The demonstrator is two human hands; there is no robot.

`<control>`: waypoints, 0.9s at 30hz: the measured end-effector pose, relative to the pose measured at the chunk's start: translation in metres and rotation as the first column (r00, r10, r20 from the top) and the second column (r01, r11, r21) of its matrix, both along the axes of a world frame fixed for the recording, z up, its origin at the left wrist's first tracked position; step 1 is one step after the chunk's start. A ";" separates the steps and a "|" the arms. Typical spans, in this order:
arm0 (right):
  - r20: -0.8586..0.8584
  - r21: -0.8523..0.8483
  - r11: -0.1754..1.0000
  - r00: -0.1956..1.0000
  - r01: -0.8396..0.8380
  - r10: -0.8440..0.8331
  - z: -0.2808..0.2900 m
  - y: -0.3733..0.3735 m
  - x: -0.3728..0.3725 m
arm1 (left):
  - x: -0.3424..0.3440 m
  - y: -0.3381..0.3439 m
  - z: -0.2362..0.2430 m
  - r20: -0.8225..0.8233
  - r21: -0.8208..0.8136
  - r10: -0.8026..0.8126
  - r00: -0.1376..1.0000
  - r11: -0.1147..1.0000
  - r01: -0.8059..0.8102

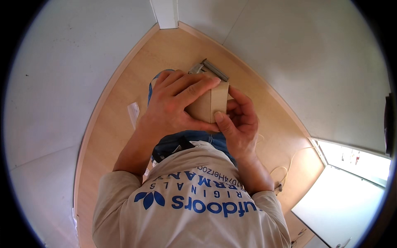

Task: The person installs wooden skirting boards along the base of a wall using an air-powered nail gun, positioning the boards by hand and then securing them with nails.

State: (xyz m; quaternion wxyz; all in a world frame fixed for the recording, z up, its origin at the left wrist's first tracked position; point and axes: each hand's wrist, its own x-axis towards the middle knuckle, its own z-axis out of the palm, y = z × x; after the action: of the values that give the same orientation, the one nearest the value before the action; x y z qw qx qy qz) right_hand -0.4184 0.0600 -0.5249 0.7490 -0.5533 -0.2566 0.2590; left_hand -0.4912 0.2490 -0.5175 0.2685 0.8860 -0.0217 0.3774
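Between my hands, in front of my body, is a beige flat-faced piece [200,106] with a lighter strip [219,101] along its right side. I cannot tell whether it is wood or cardboard. My left hand [175,99] spreads over its left part, fingers across the upper edge and thumb along the lower edge. My right hand [240,120] grips the strip side, its thumb pressing the lower corner and its fingers curled behind. Just past the piece shows a grey metal tool [213,69] with a long ribbed bar; the rest of it is hidden.
Pale walls with wood-coloured skirting [264,84] close in on both sides of the light wood floor [128,78]. A white strip [133,113] lies at left. A yellowish cable [285,169] curls on the floor at right, near an open white door [339,202].
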 end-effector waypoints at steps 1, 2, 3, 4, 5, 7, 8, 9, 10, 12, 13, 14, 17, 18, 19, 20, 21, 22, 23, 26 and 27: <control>-0.003 0.004 1.000 1.000 -0.007 0.007 0.001 0.001 -0.001 | -0.002 0.000 0.000 0.004 0.010 0.006 1.000 1.000 -0.006; 0.002 -0.004 1.000 1.000 -0.006 0.006 0.001 0.001 -0.002 | -0.003 0.001 0.001 0.008 0.019 0.012 1.000 1.000 -0.012; 0.007 -0.011 1.000 1.000 -0.006 0.006 0.001 0.001 -0.002 | -0.005 0.001 0.001 0.005 0.017 0.016 1.000 1.000 -0.016; 0.009 -0.016 1.000 1.000 -0.003 0.003 0.001 0.001 -0.002 | -0.005 0.001 0.001 -0.001 0.018 0.017 1.000 1.000 -0.017; -0.001 -0.012 1.000 1.000 -0.001 0.001 0.001 0.001 -0.003 | -0.005 0.000 0.002 -0.007 0.019 0.019 1.000 1.000 -0.018; -0.020 -0.007 1.000 1.000 0.003 -0.004 0.002 0.000 -0.004 | -0.006 -0.001 0.003 -0.003 0.023 0.027 1.000 0.999 -0.027; -0.021 -0.006 1.000 1.000 -0.004 0.004 0.002 0.000 -0.004 | -0.006 -0.002 0.003 -0.001 0.024 0.030 1.000 0.999 -0.030; -0.021 -0.006 1.000 1.000 -0.012 0.012 0.002 0.000 -0.004 | -0.007 -0.003 0.004 -0.006 0.029 0.038 0.999 0.999 -0.038; -0.021 -0.005 1.000 1.000 -0.020 0.020 0.002 0.000 -0.003 | -0.008 -0.003 0.005 -0.011 0.033 0.047 0.999 0.998 -0.047; -0.018 -0.006 1.000 0.999 -0.030 0.030 0.004 -0.002 -0.002 | -0.010 -0.005 0.007 -0.021 0.030 0.058 0.998 0.998 -0.058; -0.015 -0.005 0.999 0.999 -0.036 0.036 0.004 -0.002 -0.002 | -0.010 -0.006 0.009 -0.025 0.023 0.062 0.998 0.998 -0.062; -0.014 0.000 0.999 0.999 -0.039 0.039 0.004 -0.002 -0.001 | -0.011 -0.007 0.009 -0.030 0.017 0.066 0.997 0.998 -0.066; -0.022 0.008 0.999 0.999 -0.039 0.040 0.004 -0.002 -0.001 | -0.011 -0.006 0.007 -0.025 0.023 0.044 0.999 0.999 -0.043; -0.031 0.008 0.999 0.999 -0.037 0.038 0.004 -0.002 -0.002 | -0.011 -0.006 0.007 -0.027 0.023 0.040 0.999 0.999 -0.040; -0.041 0.008 0.999 0.999 -0.035 0.035 0.004 -0.002 -0.003 | -0.011 -0.006 0.007 -0.029 0.022 0.037 0.999 0.999 -0.036; -0.044 -0.012 0.999 0.998 -0.034 0.034 0.004 -0.003 -0.004 | -0.012 -0.006 0.007 -0.032 0.022 0.034 0.999 0.999 -0.033; -0.048 -0.032 0.999 0.998 -0.034 0.032 0.005 -0.003 -0.005 | -0.013 -0.005 0.007 -0.041 0.022 0.033 0.999 0.999 -0.032; -0.050 -0.052 0.998 0.998 -0.033 0.030 0.005 -0.004 -0.005 | -0.013 -0.005 0.007 -0.049 0.023 0.033 0.998 0.999 -0.031; -0.047 -0.049 0.998 0.998 -0.035 0.033 0.005 -0.004 -0.005 | -0.013 -0.005 0.008 -0.057 0.023 0.032 0.998 0.999 -0.031; -0.039 -0.049 0.998 0.999 -0.037 0.035 0.004 -0.004 -0.005 | -0.014 -0.006 0.009 -0.066 0.018 0.028 0.997 0.999 -0.027; -0.040 -0.054 0.998 0.999 -0.035 0.033 0.004 -0.005 -0.005 | -0.014 -0.007 0.009 -0.070 0.010 0.024 0.997 1.000 -0.023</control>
State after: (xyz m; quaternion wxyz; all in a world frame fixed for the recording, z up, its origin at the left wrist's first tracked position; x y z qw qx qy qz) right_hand -0.4237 0.0551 -0.5208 0.7339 -0.5641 -0.2441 0.2892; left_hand -0.5053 0.2424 -0.5084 0.2605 0.9001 -0.0038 0.3493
